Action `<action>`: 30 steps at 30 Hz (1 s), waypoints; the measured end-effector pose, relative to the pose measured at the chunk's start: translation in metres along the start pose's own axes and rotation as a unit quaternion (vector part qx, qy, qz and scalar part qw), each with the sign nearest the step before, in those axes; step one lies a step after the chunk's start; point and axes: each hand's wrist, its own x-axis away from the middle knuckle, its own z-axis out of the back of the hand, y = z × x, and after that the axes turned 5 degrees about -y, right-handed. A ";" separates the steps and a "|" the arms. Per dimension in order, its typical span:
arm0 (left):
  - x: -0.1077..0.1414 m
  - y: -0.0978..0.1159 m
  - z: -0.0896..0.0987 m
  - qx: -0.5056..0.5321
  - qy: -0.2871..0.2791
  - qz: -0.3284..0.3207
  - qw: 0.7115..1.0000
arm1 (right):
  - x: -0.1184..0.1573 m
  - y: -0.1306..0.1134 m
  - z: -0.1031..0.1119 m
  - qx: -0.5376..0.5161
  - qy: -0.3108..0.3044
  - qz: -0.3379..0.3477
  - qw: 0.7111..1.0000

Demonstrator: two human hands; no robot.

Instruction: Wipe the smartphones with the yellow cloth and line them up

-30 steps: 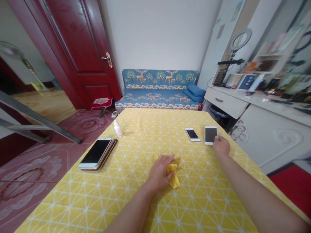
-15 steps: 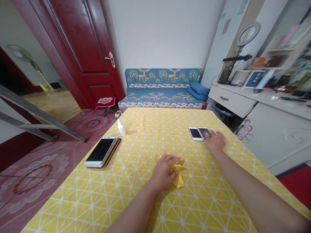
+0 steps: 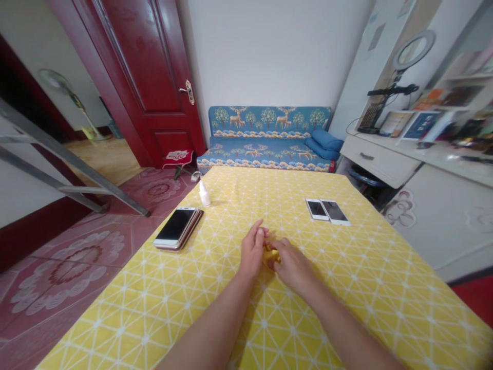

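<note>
On the yellow-patterned counter (image 3: 246, 318), from the left: a stack of smartphones (image 3: 177, 228), a small white bottle (image 3: 204, 195) with no readable writing, then the left hand (image 3: 253, 250) and right hand (image 3: 292, 262), fingers curled closely together around a yellow cloth (image 3: 271, 255), mostly hidden between them, its exact grip unclear; last, two phones (image 3: 326, 209) side by side.

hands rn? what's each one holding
left hand: curled against the yellow cloth, grip unclear
right hand: closed on the yellow cloth
</note>
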 end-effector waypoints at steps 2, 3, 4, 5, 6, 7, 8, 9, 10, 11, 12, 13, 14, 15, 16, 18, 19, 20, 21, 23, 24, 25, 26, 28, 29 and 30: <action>0.001 -0.001 0.001 -0.002 0.010 -0.012 1.000 | -0.002 -0.002 -0.006 0.066 0.005 -0.040 0.997; 0.001 -0.002 0.002 0.000 0.016 -0.014 1.000 | -0.003 -0.002 -0.008 0.096 0.004 -0.062 0.993; 0.002 -0.002 0.003 0.001 0.023 -0.014 1.000 | -0.003 -0.001 -0.010 0.106 0.007 -0.078 0.991; 0.002 -0.002 0.005 -0.001 0.030 -0.011 0.999 | -0.003 0.000 -0.010 0.105 0.011 -0.088 0.990; 0.002 0.000 0.008 -0.010 0.036 -0.008 0.999 | -0.004 0.001 -0.011 0.097 0.014 -0.097 0.990; 0.001 0.004 0.012 -0.027 0.042 -0.004 0.999 | -0.004 0.003 -0.011 0.084 0.015 -0.106 0.991; -0.001 0.009 0.019 -0.056 0.048 -0.004 0.997 | -0.004 0.005 -0.010 0.068 0.016 -0.114 0.991; -0.004 0.017 0.028 -0.094 0.055 -0.010 0.994 | -0.004 0.006 -0.010 0.053 0.015 -0.121 0.991; -0.007 0.027 0.039 -0.142 0.061 -0.025 0.988 | -0.004 0.008 -0.010 0.040 0.014 -0.124 0.991; -0.011 0.039 0.053 -0.205 0.073 -0.059 0.974 | -0.004 0.009 -0.010 0.032 0.012 -0.126 0.991; -0.015 0.052 0.069 -0.277 0.080 -0.103 0.952 | -0.004 0.009 -0.010 0.027 0.011 -0.127 0.991; -0.019 0.066 0.087 -0.361 0.095 -0.146 0.916 | -0.004 0.009 -0.010 0.025 0.010 -0.126 0.992; -0.023 0.079 0.105 -0.451 0.112 -0.167 0.870 | -0.004 0.008 -0.010 0.025 0.010 -0.126 0.992; -0.026 0.090 0.123 -0.534 0.140 -0.164 0.818 | -0.004 0.007 -0.010 0.025 0.010 -0.125 0.992; -0.029 0.100 0.140 -0.608 0.161 -0.139 0.765 | -0.004 0.007 -0.010 0.026 0.009 -0.125 0.992; -0.033 0.114 0.168 -0.704 0.165 -0.050 0.689 | -0.004 0.005 -0.009 0.027 0.007 -0.127 0.992; -0.034 0.117 0.179 -0.728 0.145 -0.001 0.670 | -0.004 0.005 -0.009 0.027 0.006 -0.129 0.991; -0.035 0.119 0.186 -0.739 0.130 0.038 0.660 | -0.004 0.006 -0.010 0.026 0.005 -0.131 0.991; -0.035 0.119 0.192 -0.745 0.122 0.067 0.653 | -0.004 0.006 -0.010 0.025 0.005 -0.134 0.991; -0.035 0.118 0.196 -0.749 0.126 0.092 0.644 | -0.004 0.007 -0.011 0.024 0.005 -0.137 0.990; -0.035 0.118 0.196 -0.753 0.134 0.095 0.637 | -0.004 0.008 -0.011 0.023 0.006 -0.137 0.990; -0.035 0.118 0.194 -0.758 0.142 0.097 0.629 | -0.004 0.008 -0.011 0.023 0.007 -0.137 0.990; -0.035 0.118 0.192 -0.763 0.148 0.100 0.621 | -0.005 0.009 -0.011 0.022 0.007 -0.139 0.990; -0.034 0.120 0.186 -0.770 0.161 0.113 0.606 | -0.005 0.008 -0.011 0.021 0.004 -0.141 0.990; -0.033 0.121 0.183 -0.772 0.166 0.121 0.601 | -0.005 0.008 -0.011 0.020 0.002 -0.142 0.990; -0.033 0.122 0.180 -0.773 0.169 0.128 0.598 | -0.005 0.008 -0.010 0.019 0.001 -0.142 0.990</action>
